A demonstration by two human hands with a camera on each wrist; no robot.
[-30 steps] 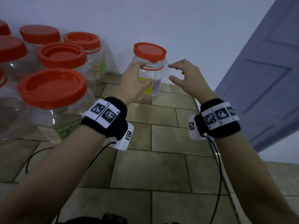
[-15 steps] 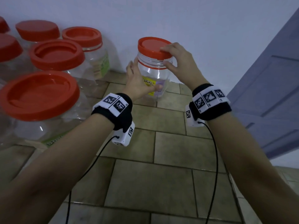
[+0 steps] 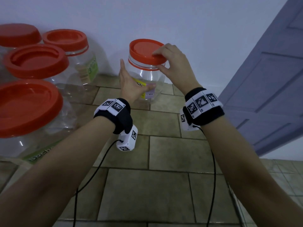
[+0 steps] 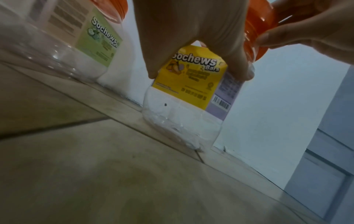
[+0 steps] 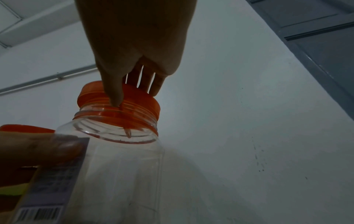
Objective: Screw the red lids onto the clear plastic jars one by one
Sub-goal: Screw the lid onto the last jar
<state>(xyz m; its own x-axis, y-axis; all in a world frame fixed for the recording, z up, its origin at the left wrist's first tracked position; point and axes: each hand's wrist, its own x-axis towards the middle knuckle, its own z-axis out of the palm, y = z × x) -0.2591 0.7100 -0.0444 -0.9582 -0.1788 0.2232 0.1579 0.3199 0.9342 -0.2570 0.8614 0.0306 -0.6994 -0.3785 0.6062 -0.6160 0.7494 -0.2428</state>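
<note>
room: clear jar (image 3: 147,79) stands on tiled floor (image 3: 164,185) against white wall (image 3: 180,22); open tiles in front, blue-grey door (image 3: 270,87) to its right
neighbours: four lidded jars (image 3: 32,99) clustered left of clear jar
contents: clear jar looks empty; yellow Sochews label (image 4: 191,81)
red lid (image 3: 146,51): round, ridged rim, on jar neck
right hand (image 3: 175,63): fingers curled round lid rim, gripping
left hand (image 3: 131,84): thumb and fingers wrapped around jar body, holding
</note>
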